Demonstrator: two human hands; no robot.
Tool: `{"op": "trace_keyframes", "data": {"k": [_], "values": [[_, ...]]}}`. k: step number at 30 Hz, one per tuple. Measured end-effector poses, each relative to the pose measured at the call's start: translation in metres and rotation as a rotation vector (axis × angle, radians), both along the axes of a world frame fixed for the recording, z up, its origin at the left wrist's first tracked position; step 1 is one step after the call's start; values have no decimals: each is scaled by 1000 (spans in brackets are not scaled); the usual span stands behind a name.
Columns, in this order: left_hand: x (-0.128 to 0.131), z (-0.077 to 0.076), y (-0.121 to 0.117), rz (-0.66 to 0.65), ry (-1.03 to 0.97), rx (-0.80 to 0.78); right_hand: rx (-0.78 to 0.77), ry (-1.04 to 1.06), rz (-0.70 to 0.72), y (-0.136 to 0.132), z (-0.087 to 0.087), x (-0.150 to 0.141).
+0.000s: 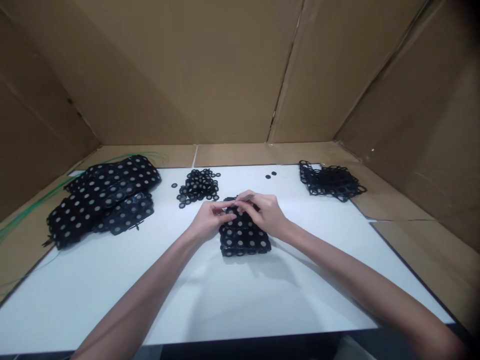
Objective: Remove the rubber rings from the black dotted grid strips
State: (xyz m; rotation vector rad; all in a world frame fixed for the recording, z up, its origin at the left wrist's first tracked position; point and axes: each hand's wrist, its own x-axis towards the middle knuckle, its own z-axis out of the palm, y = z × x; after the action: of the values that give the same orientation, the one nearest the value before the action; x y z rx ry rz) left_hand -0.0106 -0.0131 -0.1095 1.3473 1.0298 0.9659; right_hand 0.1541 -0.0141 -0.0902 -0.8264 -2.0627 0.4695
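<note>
Pinching in narrowly, the left hand (209,221) and right hand (264,214) meet over the far end of a stack of black mesh strips (244,241) dotted with grey discs, though exactly what the fingers (249,206) grip is too small to tell. The strips run crosswise on a white board (112,305), directly beneath the fingertips, with neither hand clearly nearer. Nothing stands between them. To the left lie larger dotted mesh sheets (101,200) and a heap of loose black rings (197,187); a tangled black mesh pile (330,180) sits far right.
</note>
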Motion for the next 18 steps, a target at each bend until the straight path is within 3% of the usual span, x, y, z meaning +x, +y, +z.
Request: {"op": "trace_keyframes", "data": {"k": [6,11,18], "values": [[-1,-1,2,21,0,-43,-30,30,7,-2,4,-2],[-5,-1,2,37,30,-53,-18,225,-181,-4,23,6],[-2,-6,0,117,-72,-35,94,68,-111,-1,19,6]]}}
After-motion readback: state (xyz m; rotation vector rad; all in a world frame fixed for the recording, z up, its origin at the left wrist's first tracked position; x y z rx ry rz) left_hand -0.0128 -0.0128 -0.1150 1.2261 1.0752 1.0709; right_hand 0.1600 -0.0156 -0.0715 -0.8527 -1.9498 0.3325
